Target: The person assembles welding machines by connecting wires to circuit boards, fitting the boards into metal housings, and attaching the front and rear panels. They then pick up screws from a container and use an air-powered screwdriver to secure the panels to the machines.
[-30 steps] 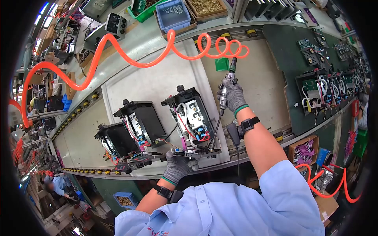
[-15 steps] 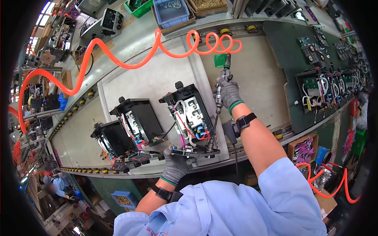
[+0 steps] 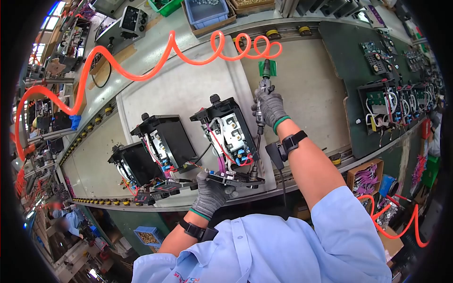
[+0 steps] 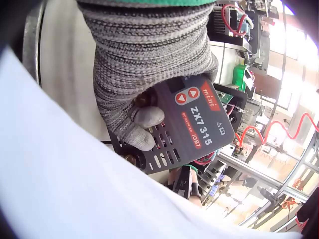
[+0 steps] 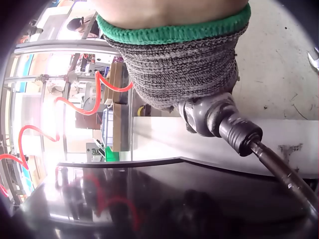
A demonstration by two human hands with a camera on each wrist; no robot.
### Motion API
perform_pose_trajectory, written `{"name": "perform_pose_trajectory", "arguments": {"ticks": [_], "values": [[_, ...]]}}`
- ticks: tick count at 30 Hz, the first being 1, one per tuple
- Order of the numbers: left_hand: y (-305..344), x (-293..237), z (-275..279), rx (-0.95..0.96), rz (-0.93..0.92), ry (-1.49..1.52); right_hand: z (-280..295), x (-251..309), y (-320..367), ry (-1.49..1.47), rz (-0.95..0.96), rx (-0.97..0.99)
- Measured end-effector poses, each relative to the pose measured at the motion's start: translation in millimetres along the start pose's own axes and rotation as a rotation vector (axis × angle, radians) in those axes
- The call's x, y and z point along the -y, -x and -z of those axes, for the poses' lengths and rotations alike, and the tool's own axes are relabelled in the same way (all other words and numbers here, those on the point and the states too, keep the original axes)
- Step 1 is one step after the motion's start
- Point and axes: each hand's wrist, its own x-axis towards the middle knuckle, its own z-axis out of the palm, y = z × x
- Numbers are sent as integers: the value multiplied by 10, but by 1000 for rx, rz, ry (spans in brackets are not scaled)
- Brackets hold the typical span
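A black inverter welder [image 3: 230, 137] with its inside bare stands before me, wires running to its front panel [image 3: 229, 179]. My left hand [image 3: 210, 194] grips that panel at its left end. In the left wrist view, gloved fingertips curl over the panel's printed face [image 4: 199, 119], marked ZX7 315, beside its vent slots. My right hand [image 3: 271, 107] is wrapped round an air screwdriver [image 3: 260, 123]. The tool's long shaft [image 5: 286, 177] slants down beside the welder, and its socket end [image 3: 254, 173] meets the panel's right end. Both hands wear grey knit gloves.
Two more open welders [image 3: 165, 144] stand to the left on the white board [image 3: 184, 85]. An orange coiled hose [image 3: 137, 75] stretches above them to the tool. Bins of small parts [image 3: 206, 14] sit at the back. Circuit assemblies [image 3: 382, 101] line a green board on the right.
My right hand and the screwdriver's upper end have shifted a little to the left, and the orange hose has swung left with them. The left hand keeps its grip on the panel.
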Motion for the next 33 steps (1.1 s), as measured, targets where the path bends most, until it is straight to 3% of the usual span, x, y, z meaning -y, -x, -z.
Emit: {"name": "perform_pose_trajectory", "arguments": {"ticks": [10,11,13,14,16,18,19,21,22,24,26,28,29,30,32,33], "values": [[10,53,10,-17,-10,-61,8,-45,-154,-51,-8,12],[-23,64,137,48,-11,-21,-14,-62,-165,-36,31,-87],[-2,17,82,65,20,-54,109,-233,-493,-15,148,-74],[11,-2,60,93,32,-69,93,-62,-354,236,181,-162],[40,-4,-43,-42,13,-84,130,254,-151,275,219,-160],[74,3,-82,-88,-30,-180,224,394,-170,440,428,-239],[106,-3,-122,-79,-47,-172,248,500,-88,446,446,-227],[158,-35,-204,-278,-69,-614,280,744,125,390,530,-137],[225,-17,-287,-270,-82,-599,255,864,316,403,544,-128],[382,-10,-445,-398,-216,-852,195,1148,767,366,567,45],[433,-91,-376,-356,-204,-861,66,1417,1234,451,532,63],[477,-104,-253,-360,-198,-775,-67,1612,1753,540,625,352],[694,-186,-373,-367,-165,-775,-184,1722,2037,553,641,350],[851,-275,-352,-351,-175,-769,-341,1809,2342,597,655,413],[1173,-443,-261,23,-492,-1201,-690,1896,2853,656,676,468],[1511,-597,-488,114,-544,-1135,-899,1913,3077,575,651,565]]}}
